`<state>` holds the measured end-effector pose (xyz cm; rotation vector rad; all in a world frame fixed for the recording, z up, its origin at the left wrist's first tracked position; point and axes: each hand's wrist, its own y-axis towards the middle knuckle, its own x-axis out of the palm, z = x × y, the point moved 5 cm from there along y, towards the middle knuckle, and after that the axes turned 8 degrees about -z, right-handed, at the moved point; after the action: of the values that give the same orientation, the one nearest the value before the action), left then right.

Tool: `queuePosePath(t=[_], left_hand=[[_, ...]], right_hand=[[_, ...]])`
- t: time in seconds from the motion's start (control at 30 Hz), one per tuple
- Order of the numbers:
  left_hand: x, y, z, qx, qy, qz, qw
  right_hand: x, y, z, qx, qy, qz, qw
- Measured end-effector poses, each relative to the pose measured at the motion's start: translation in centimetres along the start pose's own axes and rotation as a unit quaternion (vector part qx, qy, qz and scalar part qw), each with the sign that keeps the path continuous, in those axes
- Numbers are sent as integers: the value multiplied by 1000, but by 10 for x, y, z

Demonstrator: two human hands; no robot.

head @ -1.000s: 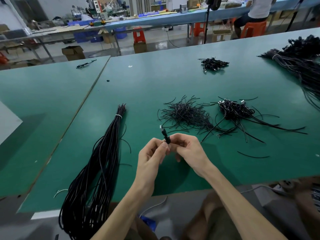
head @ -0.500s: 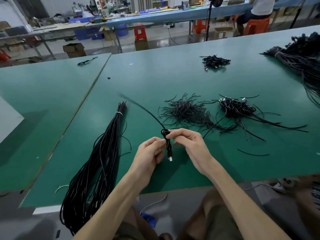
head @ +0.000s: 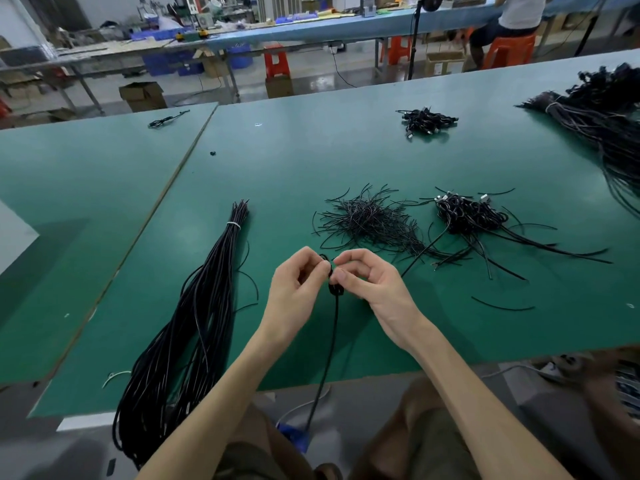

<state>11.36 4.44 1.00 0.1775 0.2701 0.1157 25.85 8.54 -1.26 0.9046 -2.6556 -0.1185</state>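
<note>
Over the near part of the green table, my left hand and my right hand meet and both pinch a small coil of black cable. One strand of that cable hangs straight down from the coil, past the table's front edge towards my lap. The coil is partly hidden behind my fingertips.
A long tied bundle of black cables lies to the left and droops off the front edge. Behind my hands lie a heap of short black ties and a pile of coiled cables. Further cable piles lie farther back. A person sits on an orange stool.
The cable's loose end swung from pointing up and away over the table to hanging down towards me. My hands rose slightly and closed together on the coil.
</note>
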Motion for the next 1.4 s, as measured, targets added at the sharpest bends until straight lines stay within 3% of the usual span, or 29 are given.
queuePosePath(t=[0.1,0.43,0.73,0.93,1.1,1.4], left_hand=[[-6,1,7,59,114,-24,991],[6,-4,25,94,96,-33,990],[10,-31,15,79,88,-45,992],[10,-31,16,62,68,-54,994],[9,-29,18,62,59,-87,993],[5,-23,4,89,182,-92,975]], right_hand=[[-1,0,2,5,-46,-4,999],[-2,0,9,66,-114,20,991],[4,-3,5,32,-83,7,996],[-1,-2,5,27,-123,59,990],[1,-3,2,26,-68,10,997],[0,-2,1,38,-27,22,999]])
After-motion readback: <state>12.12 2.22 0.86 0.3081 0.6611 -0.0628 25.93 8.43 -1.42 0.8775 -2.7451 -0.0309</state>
